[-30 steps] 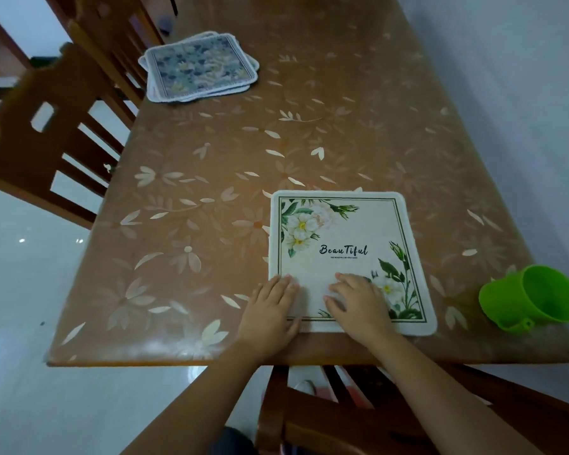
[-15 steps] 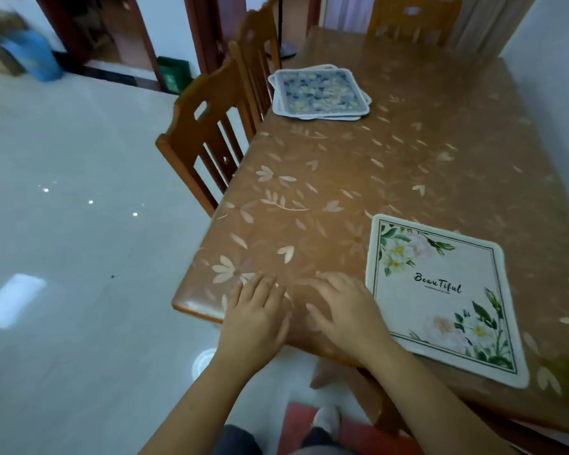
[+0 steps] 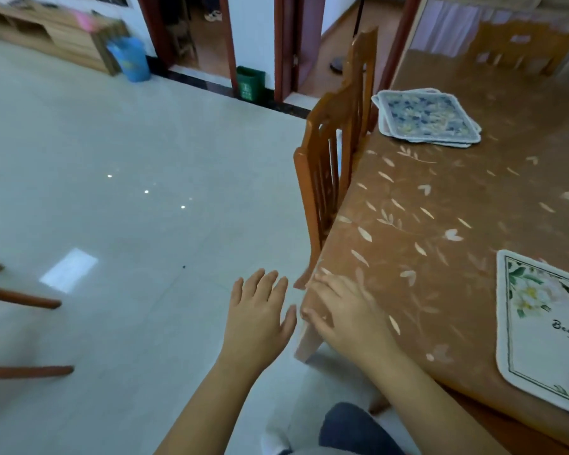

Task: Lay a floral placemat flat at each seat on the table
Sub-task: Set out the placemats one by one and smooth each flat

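Hovering palm-down over the pale floor, the left hand (image 3: 258,318) has its fingers spread wide and loose, holding nothing and touching nothing; its thumb points toward the table corner, just short of it. Forearm runs up from the lower middle of the view, bare, wrist straight. Right hand (image 3: 345,318) lies flat on the near left corner of the table (image 3: 418,231), fingers extended and slightly fanned, fingertips at the corner edge, thumb hooked over the side of the tabletop; nothing gripped. Its forearm crosses the table's near edge at a slant. Both hands blurred by motion, so nail and knuckle detail is soft. A wooden chair (image 3: 337,149) stands tucked against the table's left side. Farther along that side, a stack of blue floral placemats (image 3: 426,118) sits near the edge (count not readable; at least two or three layers show at the edges). One white floral placemat (image 3: 539,333) lies flat at the near seat, well right of the right hand, cut off by the frame edge, its lettering only partly visible. Another chair at the far end is too smeared to make out.
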The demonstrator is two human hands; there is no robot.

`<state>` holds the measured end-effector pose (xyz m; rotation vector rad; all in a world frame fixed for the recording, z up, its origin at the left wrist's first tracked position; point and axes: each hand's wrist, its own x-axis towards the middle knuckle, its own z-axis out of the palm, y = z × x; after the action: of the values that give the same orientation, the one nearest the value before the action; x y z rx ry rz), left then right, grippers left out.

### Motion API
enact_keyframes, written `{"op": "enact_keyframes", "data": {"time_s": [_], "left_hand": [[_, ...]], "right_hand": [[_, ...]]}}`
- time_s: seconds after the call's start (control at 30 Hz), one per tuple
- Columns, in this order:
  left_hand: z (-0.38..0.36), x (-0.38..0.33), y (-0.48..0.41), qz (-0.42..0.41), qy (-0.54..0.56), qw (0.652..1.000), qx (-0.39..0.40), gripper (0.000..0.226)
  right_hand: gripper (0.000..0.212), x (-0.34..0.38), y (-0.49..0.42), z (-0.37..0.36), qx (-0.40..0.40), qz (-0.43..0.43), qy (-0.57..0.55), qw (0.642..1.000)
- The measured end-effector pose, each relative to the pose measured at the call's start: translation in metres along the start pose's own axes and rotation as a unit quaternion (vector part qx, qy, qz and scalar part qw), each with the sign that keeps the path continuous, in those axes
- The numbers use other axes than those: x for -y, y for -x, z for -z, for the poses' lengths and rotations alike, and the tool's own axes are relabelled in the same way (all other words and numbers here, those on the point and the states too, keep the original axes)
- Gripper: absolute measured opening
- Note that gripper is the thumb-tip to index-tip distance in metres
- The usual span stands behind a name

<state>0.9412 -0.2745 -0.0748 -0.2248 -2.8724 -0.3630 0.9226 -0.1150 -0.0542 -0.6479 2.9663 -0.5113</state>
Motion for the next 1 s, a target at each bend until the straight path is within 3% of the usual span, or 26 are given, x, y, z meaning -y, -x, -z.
{"op": "enact_keyframes", "data": {"time_s": [0.37,0.67,1.0], "left_hand": [[0.003,0.093,-0.046,0.066,0.021,0.996,-0.048,0.042],[0.006,0.191,-0.184,0.000,-0.003,0.998,-0.061,0.042],[0.000,0.226,-0.318,-0.090,0.037,0.994,-0.044,0.041]], "right_hand": [[0.039,0.050,-0.111,-0.025,-0.039,0.053,0.011,0.998],[0.042,0.059,-0.266,-0.022,-0.084,0.011,0.031,0.996],[0.040,0.038,-0.371,0.013,-0.154,-0.074,0.021,0.985]]}}
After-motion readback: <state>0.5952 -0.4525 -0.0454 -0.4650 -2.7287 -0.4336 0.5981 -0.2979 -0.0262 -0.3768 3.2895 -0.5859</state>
